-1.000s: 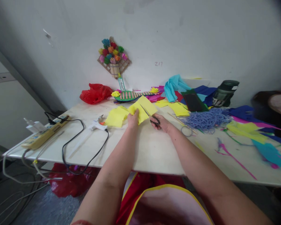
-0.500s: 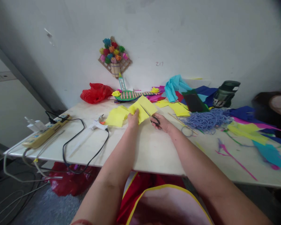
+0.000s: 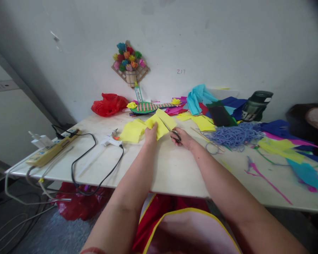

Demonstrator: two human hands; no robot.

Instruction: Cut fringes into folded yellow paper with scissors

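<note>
Yellow paper [image 3: 159, 127] is pinned by the left hand [image 3: 150, 135]; scissors [image 3: 175, 134], gripped in the right hand [image 3: 184, 138], should be fed slowly.

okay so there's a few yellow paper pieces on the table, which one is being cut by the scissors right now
The yellow sheet pinched in the left hand, with the scissors in the right hand at it. The others lie flat, untouched.
</note>
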